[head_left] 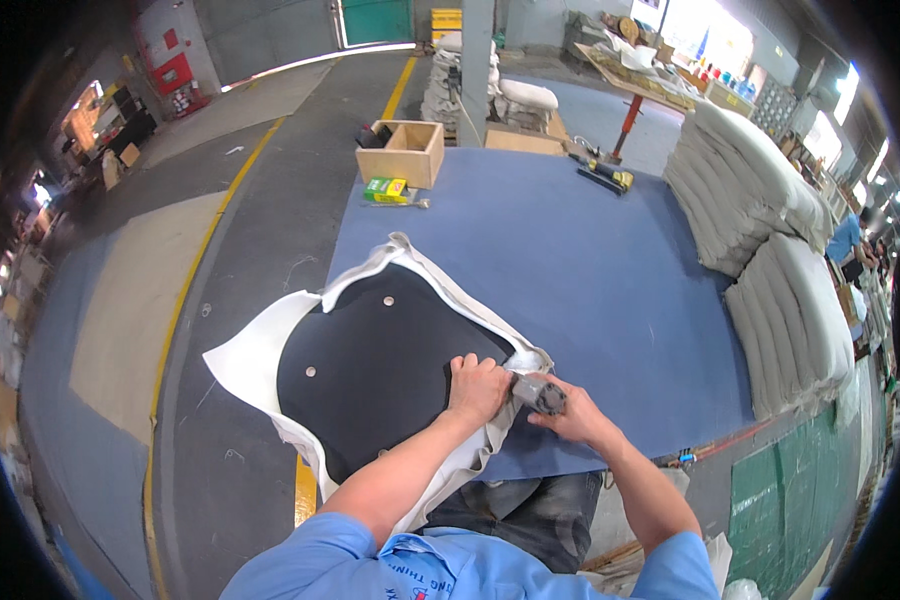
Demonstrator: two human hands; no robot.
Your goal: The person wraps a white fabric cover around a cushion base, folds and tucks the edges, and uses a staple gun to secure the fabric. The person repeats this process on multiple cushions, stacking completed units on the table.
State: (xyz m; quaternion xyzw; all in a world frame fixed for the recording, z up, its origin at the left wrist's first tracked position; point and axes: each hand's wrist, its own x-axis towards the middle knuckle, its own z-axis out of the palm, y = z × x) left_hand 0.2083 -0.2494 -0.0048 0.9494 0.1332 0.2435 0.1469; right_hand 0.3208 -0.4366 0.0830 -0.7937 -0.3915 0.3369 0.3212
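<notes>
A black seat panel (370, 360) with small round holes lies face up at the near left of the blue table. A white padded cover (250, 365) surrounds it, its loose rim standing up around the panel. My left hand (478, 388) rests at the panel's right edge, fingers curled and closed on the cover's rim, partly hidden beneath the hand. Right beside it, my right hand (573, 412) grips a grey staple gun (540, 394). The gun's nose points at the cover's edge close to my left fingers; the exact contact is hidden.
The blue table (610, 290) carries a wooden box (400, 155), a green-yellow carton (385, 190) and a yellow-black power tool (610, 175). Stacks of pale cushions (745, 190) line its right side. A grey post (476, 75) rises behind. Yellow lines (205, 270) mark the floor at left.
</notes>
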